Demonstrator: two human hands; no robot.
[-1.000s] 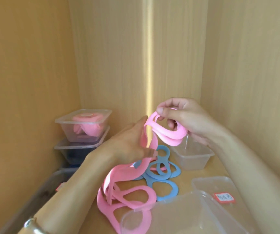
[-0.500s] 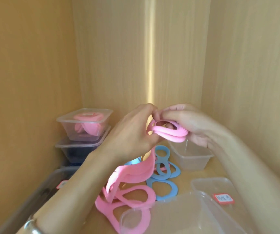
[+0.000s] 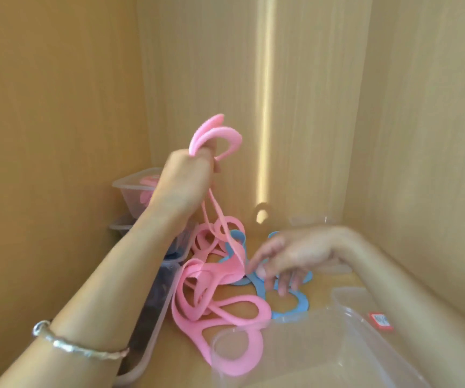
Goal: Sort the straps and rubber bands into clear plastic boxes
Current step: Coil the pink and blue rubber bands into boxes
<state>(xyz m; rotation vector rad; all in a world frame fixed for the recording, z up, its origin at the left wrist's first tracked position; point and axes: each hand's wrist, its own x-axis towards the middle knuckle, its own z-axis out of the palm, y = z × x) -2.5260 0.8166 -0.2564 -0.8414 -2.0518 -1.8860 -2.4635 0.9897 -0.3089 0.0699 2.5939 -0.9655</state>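
Pink straps point(image 3: 215, 271), too tangled to count, loop above and trail below the raised left hand point(image 3: 182, 179) gripping them, while the blurred right hand point(image 3: 291, 256), fingers loosely spread, touches blue straps point(image 3: 291, 307); two stacked boxes point(image 3: 130, 191) sit half hidden behind the left arm, a third box point(image 3: 323, 357) cut off in front.

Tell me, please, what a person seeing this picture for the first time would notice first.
The left hand, raised mid-frame, grips a pink strap that loops above the fist and trails down to a pink heap. Lower right, the right hand reaches over blue straps, behind a clear box.
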